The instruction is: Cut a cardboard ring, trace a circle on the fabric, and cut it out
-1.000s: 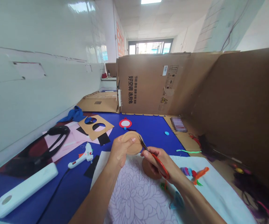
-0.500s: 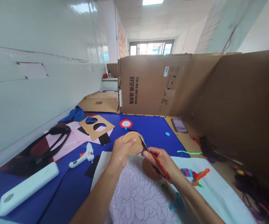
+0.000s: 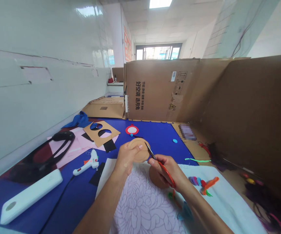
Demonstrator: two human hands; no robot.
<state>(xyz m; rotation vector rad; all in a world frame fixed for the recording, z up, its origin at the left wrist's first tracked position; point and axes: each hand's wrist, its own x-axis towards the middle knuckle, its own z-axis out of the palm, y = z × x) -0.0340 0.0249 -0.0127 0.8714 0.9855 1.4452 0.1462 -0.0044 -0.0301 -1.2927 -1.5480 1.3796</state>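
Note:
My left hand point(image 3: 127, 158) grips a round tan cardboard disc point(image 3: 139, 150), its fingers across the disc's near side. My right hand point(image 3: 164, 170) is closed on red-handled scissors point(image 3: 166, 174), with their metal blades point(image 3: 150, 152) at the disc's right edge. Just below, a second brown round piece point(image 3: 156, 177) lies partly hidden behind my right hand. Both hands are above a white cloth point(image 3: 191, 174) with a lilac flower-patterned sheet point(image 3: 140, 201) on it. Colourful twisted pieces point(image 3: 203, 183) lie to the right of my right wrist.
A white glue gun point(image 3: 88, 165) and a cardboard stencil with round holes point(image 3: 101, 133) rest on the blue mat point(image 3: 155, 136). Beyond are a red ring point(image 3: 132, 130) and a white bar-shaped device point(image 3: 30, 196). Cardboard walls point(image 3: 160, 91) stand behind.
The whole view has drifted slightly as my head moved. My hands, the disc and the scissors keep nearly the same positions, with the blades still at the disc's edge.

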